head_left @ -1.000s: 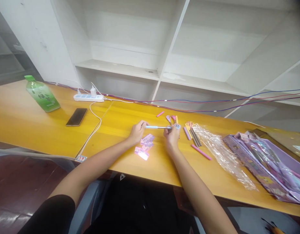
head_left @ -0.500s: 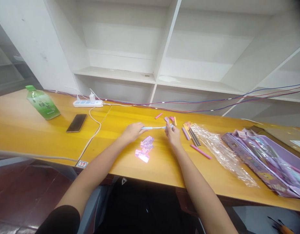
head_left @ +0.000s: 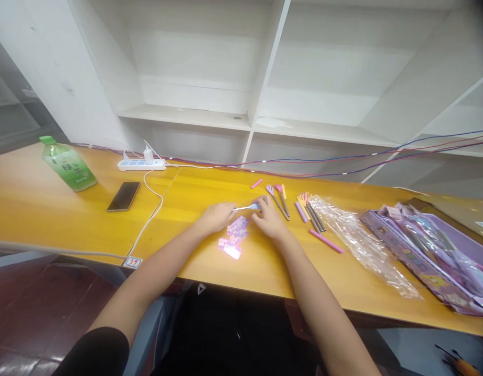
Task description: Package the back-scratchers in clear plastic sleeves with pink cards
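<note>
A thin rod with light blue and metallic parts point(head_left: 245, 208) spans the gap between my hands, above the wooden table. My left hand point(head_left: 221, 215) is closed on its left end. At its light blue right end, my right hand point(head_left: 266, 215) is closed on it. Just below lie several small pink and purple printed cards point(head_left: 237, 228). Beyond my right hand are purple and pink hand-shaped heads on metal rods point(head_left: 283, 201). Further right sit more such pieces point(head_left: 315, 214), a purple tube point(head_left: 301, 212) and a pink tube point(head_left: 325, 241).
Crumpled clear plastic point(head_left: 363, 250) and a purple box point(head_left: 417, 256) full of wrapped items lie at the right. A green bottle point(head_left: 71, 166), a phone point(head_left: 124, 197) and a power strip point(head_left: 141, 165) are at the left. White shelves point(head_left: 186, 116) stand behind.
My right hand has moved left and turned more inward, closer to my left hand. The rods of the hand-shaped pieces behind it now show. The view has shifted slightly.
</note>
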### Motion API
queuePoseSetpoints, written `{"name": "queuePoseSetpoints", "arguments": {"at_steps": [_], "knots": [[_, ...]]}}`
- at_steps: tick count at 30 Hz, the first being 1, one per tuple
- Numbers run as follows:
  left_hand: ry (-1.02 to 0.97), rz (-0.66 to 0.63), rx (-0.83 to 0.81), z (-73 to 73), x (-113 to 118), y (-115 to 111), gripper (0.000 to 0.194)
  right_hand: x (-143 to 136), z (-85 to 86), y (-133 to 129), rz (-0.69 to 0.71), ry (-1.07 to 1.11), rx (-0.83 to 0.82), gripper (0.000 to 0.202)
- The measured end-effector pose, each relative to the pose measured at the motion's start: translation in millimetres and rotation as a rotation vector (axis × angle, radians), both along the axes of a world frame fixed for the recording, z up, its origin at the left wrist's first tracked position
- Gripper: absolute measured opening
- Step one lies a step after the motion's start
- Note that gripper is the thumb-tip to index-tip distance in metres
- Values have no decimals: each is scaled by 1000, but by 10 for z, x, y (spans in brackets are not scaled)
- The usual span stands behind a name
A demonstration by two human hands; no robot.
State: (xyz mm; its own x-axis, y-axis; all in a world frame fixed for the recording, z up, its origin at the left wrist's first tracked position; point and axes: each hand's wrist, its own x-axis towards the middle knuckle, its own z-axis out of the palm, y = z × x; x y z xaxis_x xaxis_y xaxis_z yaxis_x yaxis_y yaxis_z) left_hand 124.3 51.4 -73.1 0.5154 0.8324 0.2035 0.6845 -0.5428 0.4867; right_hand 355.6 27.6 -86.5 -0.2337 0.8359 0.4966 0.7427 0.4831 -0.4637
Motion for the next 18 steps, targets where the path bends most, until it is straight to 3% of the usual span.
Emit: {"name": "queuePoseSetpoints", "arguments": {"at_steps": [3,7,12,15,18], "knots": [[33,-6,22,-8,60,-69,18,-48,11,-25,-66,-259,-3,10],[182,-24,110,74,171,-178,21,-169,54,-17,-142,-526,-42,31],[381,72,107,303,194,-175,30,-252,206,-63,-148,-622,-11,43],[437,109,126,460,-86,-101,37,56,315,-163,-167,-651,1,42],[490,188,175,603,-684,-27,47,795,423,-355,-201,-673,38,34]]}}
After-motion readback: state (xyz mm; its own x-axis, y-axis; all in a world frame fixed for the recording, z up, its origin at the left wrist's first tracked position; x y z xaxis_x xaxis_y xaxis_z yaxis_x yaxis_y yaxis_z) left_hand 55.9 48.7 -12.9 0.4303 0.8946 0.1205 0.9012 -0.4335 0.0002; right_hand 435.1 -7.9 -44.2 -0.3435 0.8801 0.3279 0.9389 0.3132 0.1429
